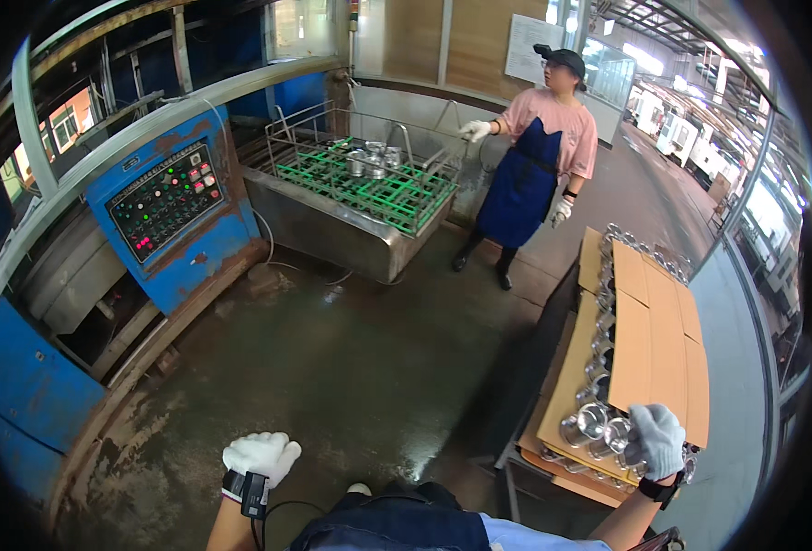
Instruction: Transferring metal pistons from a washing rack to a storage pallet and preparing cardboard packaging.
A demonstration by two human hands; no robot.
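Note:
My left hand (pixel 263 456), in a white knit glove, hangs over the wet floor with its fingers curled in and nothing seen in them. At the near end of a layered stack, my gloved right hand (pixel 655 439) has its fingers bent down by the edge of a brown cardboard sheet (pixel 658 358). Shiny metal cups (pixel 591 421) stand in rows under and around that sheet, some right beside the hand. Whether the fingers grip a cup or the cardboard is hidden by the glove. Straps with small dark devices circle both wrists.
A steel tank (pixel 351 243) ahead carries a wire basket with green bars (pixel 397 207) and several metal cups (pixel 375 158). Beside it stands another person (pixel 534 174) in a blue apron and gloves. A blue control cabinet (pixel 162 266) is at left. The floor (pixel 332 367) looks wet.

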